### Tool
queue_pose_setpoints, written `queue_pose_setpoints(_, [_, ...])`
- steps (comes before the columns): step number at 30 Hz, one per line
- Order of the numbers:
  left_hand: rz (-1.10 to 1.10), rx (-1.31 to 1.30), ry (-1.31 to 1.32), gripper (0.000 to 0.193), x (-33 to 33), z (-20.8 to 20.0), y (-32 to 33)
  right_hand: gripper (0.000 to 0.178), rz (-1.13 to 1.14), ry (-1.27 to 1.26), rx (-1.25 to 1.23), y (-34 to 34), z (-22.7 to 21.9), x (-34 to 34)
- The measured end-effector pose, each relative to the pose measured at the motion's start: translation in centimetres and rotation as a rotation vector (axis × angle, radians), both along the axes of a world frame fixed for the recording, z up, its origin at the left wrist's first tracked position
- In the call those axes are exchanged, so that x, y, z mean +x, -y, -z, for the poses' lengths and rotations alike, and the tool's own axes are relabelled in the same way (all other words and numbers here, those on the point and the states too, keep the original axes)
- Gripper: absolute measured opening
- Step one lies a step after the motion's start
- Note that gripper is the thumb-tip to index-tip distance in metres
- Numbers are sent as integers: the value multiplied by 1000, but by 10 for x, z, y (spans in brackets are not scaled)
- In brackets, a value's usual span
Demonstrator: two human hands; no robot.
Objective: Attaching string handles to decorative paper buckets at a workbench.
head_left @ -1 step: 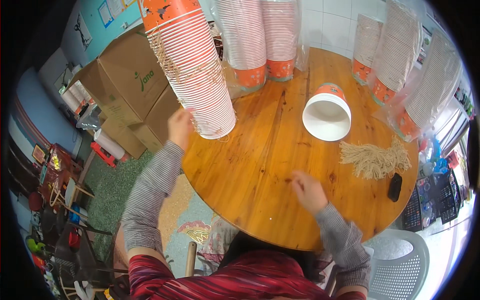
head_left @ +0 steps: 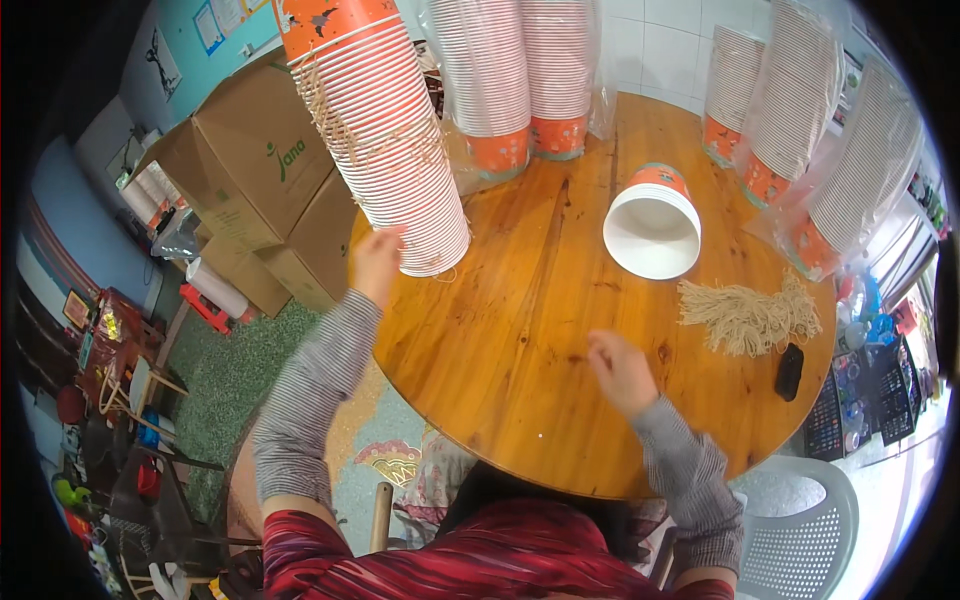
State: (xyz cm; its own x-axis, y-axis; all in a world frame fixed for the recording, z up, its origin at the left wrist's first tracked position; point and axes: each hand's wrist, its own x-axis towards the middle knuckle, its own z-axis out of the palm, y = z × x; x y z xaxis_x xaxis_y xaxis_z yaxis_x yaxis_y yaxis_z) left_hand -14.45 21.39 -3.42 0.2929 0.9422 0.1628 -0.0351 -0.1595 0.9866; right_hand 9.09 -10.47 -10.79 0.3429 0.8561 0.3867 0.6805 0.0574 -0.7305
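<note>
A tall stack of nested paper cups or tubs (head_left: 385,150), white-rimmed with orange printed sides, leans at the left of the round wooden table. Thin tan strands hang round its middle. My left hand (head_left: 376,264) is beside the lower end of this stack; its fingers are blurred, and whether they touch the rims is unclear. Over the table's front part is my right hand (head_left: 624,376), fingers curled together; anything between them is too small to make out. A short nest of the same tubs (head_left: 655,235) lies on its side, white mouth facing me.
A bundle of tan strings (head_left: 750,318) and a small black object (head_left: 789,373) lie on the wooden table (head_left: 500,390) at right. Plastic-wrapped tub stacks (head_left: 485,90) stand at the back, more wrapped stacks (head_left: 865,170) at the right. Cardboard boxes (head_left: 250,160) stand left; a grey chair (head_left: 800,520) is near right.
My left hand has shifted a little to the right and down, closer to the stack's lower end. The right hand has barely moved. The tubs and strings lie as before.
</note>
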Motion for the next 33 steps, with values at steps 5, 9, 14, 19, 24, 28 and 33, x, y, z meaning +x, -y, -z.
queue_pose_setpoints(5, [351, -113, -9, 19, 111, 82, 54, 20, 316, -438, 105, -42, 36, 82])
queue_pose_setpoints(9, [343, -219, 101, 25, 192, 95, 77, 24, 486, -634, 257, -43, 40, 119])
queue_pose_setpoints(14, [307, 128, 124, 27, 259, 116, 75, 25, 561, -616, 458, -51, 37, 134])
queue_pose_setpoints(19, [370, 196, 72, 21, 289, 104, 92, 21, 727, -644, 475, -55, 39, 158])
queue_pose_setpoints(24, [299, 288, 0, 17, 292, 97, 95, 20, 797, -515, 508, -61, 36, 175])
queue_pose_setpoints(28, [287, 330, -98, 17, 292, 97, 100, 21, 803, -537, 508, -62, 46, 196])
queue_pose_setpoints(33, [283, 367, -165, 19, 279, 99, 101, 20, 789, -417, 501, -75, 37, 179])
